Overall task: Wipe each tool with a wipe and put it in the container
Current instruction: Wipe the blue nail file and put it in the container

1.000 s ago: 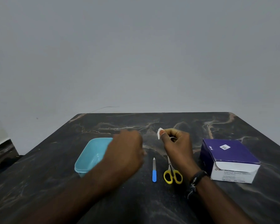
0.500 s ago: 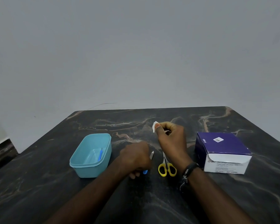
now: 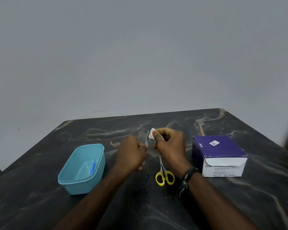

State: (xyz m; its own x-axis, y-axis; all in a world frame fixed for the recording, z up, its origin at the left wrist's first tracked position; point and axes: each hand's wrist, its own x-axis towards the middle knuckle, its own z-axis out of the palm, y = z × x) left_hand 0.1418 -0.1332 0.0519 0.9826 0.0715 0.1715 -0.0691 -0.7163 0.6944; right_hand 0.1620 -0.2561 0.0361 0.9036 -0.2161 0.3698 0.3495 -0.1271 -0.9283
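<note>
Two hands raised: left hand (image 3: 131,152) grips nail file (image 3: 147,138), right hand (image 3: 169,143) pinches wipe (image 3: 152,133).

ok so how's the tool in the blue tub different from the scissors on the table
The tool lies inside the tub, leaning against its wall; the scissors lie flat on the table, outside it. The tool has a blue handle and looks slim and single-stemmed; the scissors have two yellow finger loops. Neither is in a hand, and both point away from the person.
</note>
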